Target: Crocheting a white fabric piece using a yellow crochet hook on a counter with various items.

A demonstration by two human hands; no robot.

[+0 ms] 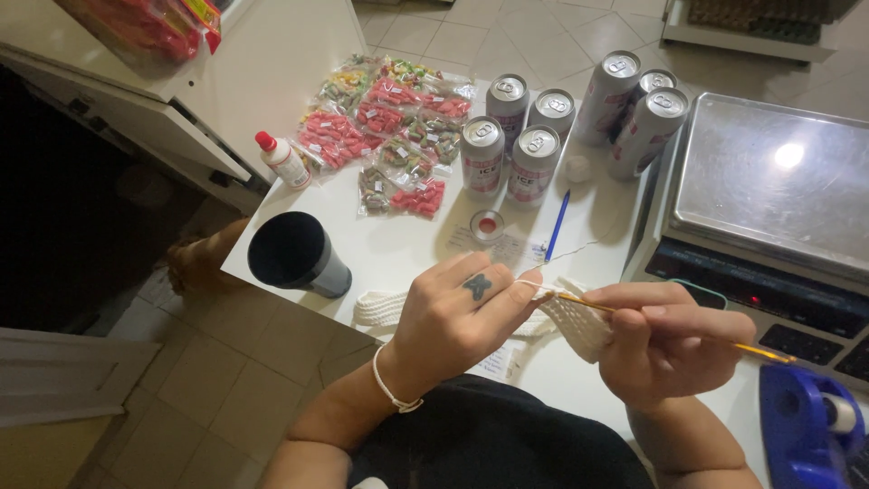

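Both hands together over table edge [380, 249], mid-stitch. Left hand [457, 317] pinching white crochet piece [575, 321] and yarn; right hand [665, 349] clamped on yellow hook [579, 300]. Next, likely: hook through loop, yarn kept taut.

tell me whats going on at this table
A person is crocheting. The right hand holds a yellow crochet hook worked into a white crocheted piece, which the left hand steadies, yarn over its fingers. On the white table stand drink cans, candy bags and a dark cup.
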